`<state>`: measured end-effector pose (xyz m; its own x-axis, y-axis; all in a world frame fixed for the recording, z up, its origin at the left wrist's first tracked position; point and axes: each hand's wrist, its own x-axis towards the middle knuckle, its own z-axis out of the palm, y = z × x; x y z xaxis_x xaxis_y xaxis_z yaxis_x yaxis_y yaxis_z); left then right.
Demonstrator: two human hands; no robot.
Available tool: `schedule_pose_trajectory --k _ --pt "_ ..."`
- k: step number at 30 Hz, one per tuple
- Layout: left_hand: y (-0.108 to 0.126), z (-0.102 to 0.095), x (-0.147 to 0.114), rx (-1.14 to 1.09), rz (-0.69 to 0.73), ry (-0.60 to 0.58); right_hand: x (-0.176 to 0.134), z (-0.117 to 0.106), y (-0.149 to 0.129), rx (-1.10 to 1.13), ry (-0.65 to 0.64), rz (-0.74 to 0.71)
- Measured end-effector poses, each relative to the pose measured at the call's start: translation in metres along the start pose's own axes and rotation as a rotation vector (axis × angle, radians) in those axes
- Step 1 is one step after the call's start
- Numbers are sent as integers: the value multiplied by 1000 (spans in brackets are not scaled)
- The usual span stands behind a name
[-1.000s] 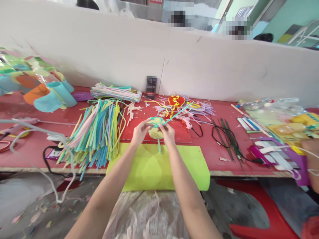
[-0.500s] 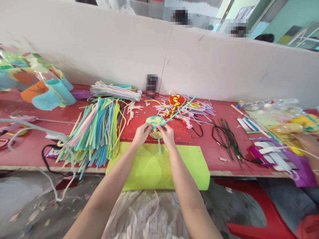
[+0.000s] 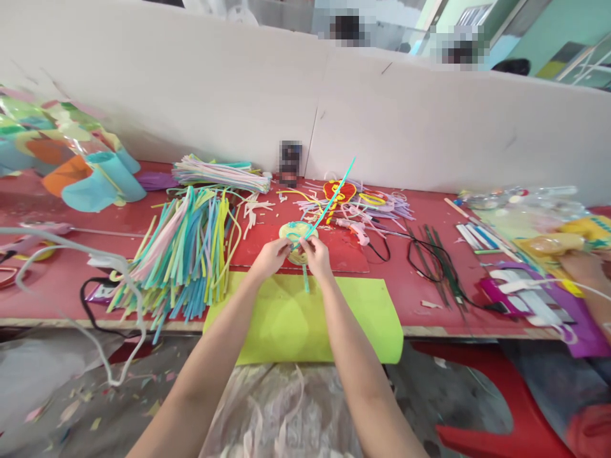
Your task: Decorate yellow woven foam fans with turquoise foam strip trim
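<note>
My left hand (image 3: 275,256) and my right hand (image 3: 315,254) are close together over a round, pale yellow pipe-cleaner piece (image 3: 300,230) with a turquoise stem pointing toward me. Both hands are closed, fingertips pinching a turquoise pipe cleaner (image 3: 333,201). Its near end is bent into a curve between my fingers, and its long free end slants up to the right. Under the yellow piece lies a red board (image 3: 348,259). A lime-green sheet (image 3: 305,324) hangs over the table edge beneath my forearms.
A large heap of pastel pipe cleaners (image 3: 184,254) lies on the left. Behind the board are a red and yellow pipe-cleaner shape (image 3: 340,192) and a pink glue gun (image 3: 356,232) with a black cord. Another person's hand (image 3: 585,270) shows at the right edge.
The free end of the turquoise pipe cleaner has swung up and to the left, now standing steeper. My right hand has shifted slightly left, closer to my left hand.
</note>
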<state>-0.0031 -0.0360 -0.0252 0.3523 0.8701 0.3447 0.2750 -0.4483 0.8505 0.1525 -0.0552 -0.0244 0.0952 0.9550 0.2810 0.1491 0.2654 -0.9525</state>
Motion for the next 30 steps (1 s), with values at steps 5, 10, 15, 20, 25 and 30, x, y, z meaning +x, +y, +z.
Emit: schedule_pose_trajectory --k 5,10,15,20,25,30 --pt "-4 -6 -1 88 35 -150 -1 -2 3 -84 -54 -29" --pt "-7 -2 -3 -18 -62 -81 2 -1 4 -18 -19 -7" --pt "-9 9 0 -281 -157 84 2 0 3 115 72 39" --pt "-6 11 3 -451 -224 162 0 4 1 177 59 99" --pt "-8 4 4 -407 -181 282 4 -3 -1 169 125 37" --pt "-18 -5 6 -563 -220 588 14 -29 8 167 608 3"
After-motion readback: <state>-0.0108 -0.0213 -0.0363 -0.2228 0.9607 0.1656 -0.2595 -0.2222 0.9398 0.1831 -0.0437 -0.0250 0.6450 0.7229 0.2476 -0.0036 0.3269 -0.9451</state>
